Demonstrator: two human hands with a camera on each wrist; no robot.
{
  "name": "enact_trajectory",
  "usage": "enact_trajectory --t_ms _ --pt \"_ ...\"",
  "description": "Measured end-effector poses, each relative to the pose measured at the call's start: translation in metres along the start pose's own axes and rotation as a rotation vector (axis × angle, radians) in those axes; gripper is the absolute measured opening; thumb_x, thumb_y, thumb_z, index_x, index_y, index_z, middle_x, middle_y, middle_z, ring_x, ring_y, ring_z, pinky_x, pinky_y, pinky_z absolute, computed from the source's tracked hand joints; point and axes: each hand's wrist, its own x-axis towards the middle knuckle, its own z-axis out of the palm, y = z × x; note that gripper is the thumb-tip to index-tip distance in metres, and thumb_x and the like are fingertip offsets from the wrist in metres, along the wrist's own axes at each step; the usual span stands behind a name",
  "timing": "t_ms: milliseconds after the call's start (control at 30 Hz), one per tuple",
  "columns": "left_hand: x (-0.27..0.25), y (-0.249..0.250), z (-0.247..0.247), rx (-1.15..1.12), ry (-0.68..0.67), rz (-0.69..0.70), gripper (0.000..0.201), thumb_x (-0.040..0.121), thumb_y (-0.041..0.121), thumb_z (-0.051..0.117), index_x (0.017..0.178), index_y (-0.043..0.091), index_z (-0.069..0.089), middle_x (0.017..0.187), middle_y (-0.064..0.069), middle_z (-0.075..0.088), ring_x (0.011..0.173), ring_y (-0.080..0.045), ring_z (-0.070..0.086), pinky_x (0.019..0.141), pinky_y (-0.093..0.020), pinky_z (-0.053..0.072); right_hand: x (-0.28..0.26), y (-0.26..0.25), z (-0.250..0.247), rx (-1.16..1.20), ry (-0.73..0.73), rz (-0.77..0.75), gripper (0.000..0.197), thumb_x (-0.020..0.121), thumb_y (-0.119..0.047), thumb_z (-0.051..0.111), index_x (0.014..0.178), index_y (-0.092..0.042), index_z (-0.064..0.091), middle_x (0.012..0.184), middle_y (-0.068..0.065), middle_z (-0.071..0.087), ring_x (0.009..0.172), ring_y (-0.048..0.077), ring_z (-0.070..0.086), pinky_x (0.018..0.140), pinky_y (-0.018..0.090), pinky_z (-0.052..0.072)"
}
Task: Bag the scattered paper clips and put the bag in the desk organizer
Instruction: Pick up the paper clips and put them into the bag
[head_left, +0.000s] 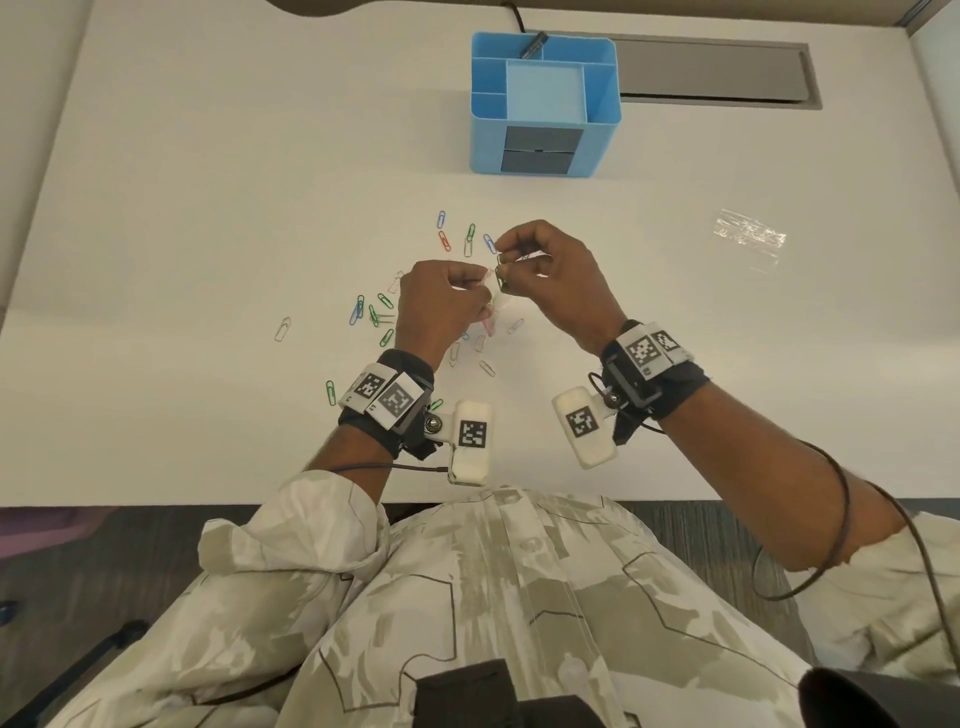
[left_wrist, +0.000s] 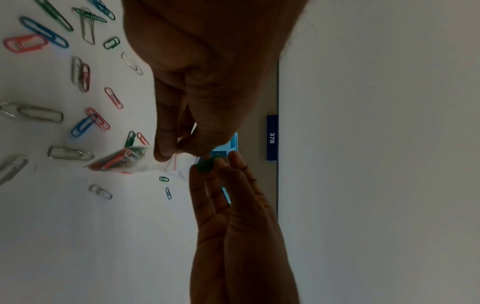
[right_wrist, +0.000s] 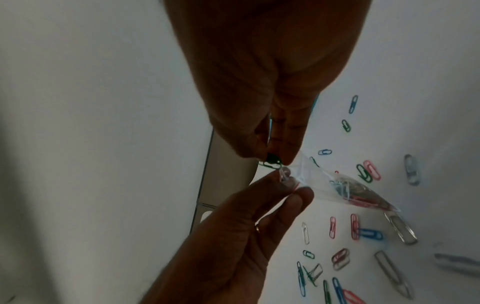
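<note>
My left hand (head_left: 480, 299) pinches the mouth of a small clear zip bag (left_wrist: 122, 161) with a red seal line; several clips, mostly red, sit in its bottom. It hangs just above the white desk (head_left: 208, 208). My right hand (head_left: 506, 260) pinches a green paper clip (right_wrist: 271, 162) right at the bag's mouth (right_wrist: 298, 174). Several coloured and silver paper clips (head_left: 374, 312) lie scattered on the desk under and to the left of my hands. The blue desk organizer (head_left: 488, 140) stands at the back, its compartments mostly empty.
A second clear bag (head_left: 750, 236) lies flat on the desk to the right. A dark pen (head_left: 532, 45) sits in the organizer's rear slot. A grey cable slot (head_left: 717, 73) runs along the back edge. The desk's front edge (head_left: 156, 504) is close to my body.
</note>
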Motion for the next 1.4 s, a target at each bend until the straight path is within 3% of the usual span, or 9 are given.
enact_trajectory --t_ms 133,300,433,533,633,767,1033,1233,1400 --pt "0.000 0.000 -0.001 -0.033 -0.012 -0.022 0.025 0.089 -0.001 0.074 0.113 0.006 0.079 0.093 0.000 0.078 0.077 -0.023 0.082 0.081 -0.036 0.068 -0.004 -0.008 0.001 -0.127 -0.011 -0.076 0.021 0.083 -0.002 0.066 0.102 -0.009 0.069 0.093 -0.003 0.071 0.090 0.013 0.071 0.079 0.015 0.054" --pt "0.001 -0.001 -0.004 -0.043 -0.001 -0.025 0.026 0.089 -0.003 0.074 0.113 0.004 0.079 0.090 0.002 0.077 0.075 -0.021 0.081 0.078 -0.032 0.068 0.000 -0.007 -0.006 -0.196 0.002 -0.152 0.025 0.080 0.003 0.063 0.100 -0.010 0.071 0.097 -0.002 0.075 0.092 0.007 0.071 0.086 0.017 0.056" --pt "0.002 -0.003 -0.007 -0.064 0.013 -0.032 0.025 0.089 -0.003 0.073 0.111 0.005 0.079 0.098 -0.007 0.079 0.072 -0.019 0.081 0.075 -0.027 0.067 0.002 0.015 -0.011 -0.267 0.024 -0.123 0.015 0.084 -0.009 0.074 0.099 -0.010 0.070 0.095 0.001 0.074 0.086 0.007 0.070 0.080 0.009 0.052" --pt "0.002 -0.005 -0.009 -0.081 0.012 -0.033 0.027 0.089 -0.005 0.072 0.114 0.004 0.078 0.102 -0.011 0.079 0.075 -0.018 0.081 0.066 -0.017 0.062 0.004 0.046 -0.014 -0.489 -0.173 -0.067 0.023 0.085 -0.019 0.078 0.104 -0.011 0.069 0.101 0.004 0.071 0.091 0.017 0.069 0.082 0.021 0.057" --pt "0.002 -0.005 -0.012 -0.077 0.014 -0.019 0.027 0.089 -0.005 0.073 0.114 0.005 0.078 0.101 -0.011 0.078 0.077 -0.022 0.081 0.073 -0.023 0.066 0.003 0.073 -0.012 -0.656 -0.305 -0.034 0.036 0.085 -0.021 0.079 0.117 -0.011 0.066 0.114 0.008 0.067 0.101 0.021 0.064 0.087 0.031 0.054" --pt "0.004 -0.007 -0.013 -0.063 0.018 -0.018 0.027 0.088 -0.004 0.074 0.114 0.006 0.079 0.100 -0.010 0.078 0.077 -0.024 0.081 0.078 -0.030 0.067 0.006 0.092 -0.004 -0.728 -0.283 -0.108 0.029 0.085 -0.017 0.077 0.113 -0.013 0.069 0.106 0.006 0.065 0.093 0.017 0.059 0.083 0.028 0.048" --pt "0.004 -0.008 -0.015 -0.051 0.026 -0.017 0.027 0.088 -0.002 0.075 0.113 0.007 0.079 0.099 -0.008 0.078 0.081 -0.025 0.082 0.078 -0.030 0.067 0.013 0.099 -0.004 -0.709 -0.279 0.003 0.021 0.091 -0.017 0.070 0.110 -0.012 0.062 0.095 0.002 0.069 0.084 0.019 0.061 0.079 0.031 0.048" --pt "0.004 -0.010 -0.015 -0.047 0.025 -0.035 0.026 0.089 -0.002 0.075 0.113 0.006 0.079 0.095 -0.005 0.077 0.082 -0.026 0.082 0.074 -0.026 0.067 0.034 0.089 -0.009 -0.835 -0.252 -0.075 0.024 0.093 -0.008 0.053 0.114 -0.010 0.064 0.106 0.008 0.062 0.087 0.018 0.054 0.078 0.029 0.040" --pt "0.008 -0.010 -0.020 -0.039 0.028 -0.047 0.025 0.090 -0.002 0.075 0.114 0.006 0.078 0.100 -0.009 0.078 0.079 -0.024 0.082 0.073 -0.024 0.066 0.060 0.085 -0.029 -0.789 -0.138 -0.076 0.018 0.087 -0.009 0.065 0.105 -0.010 0.065 0.099 0.008 0.060 0.084 0.019 0.054 0.083 0.039 0.051"
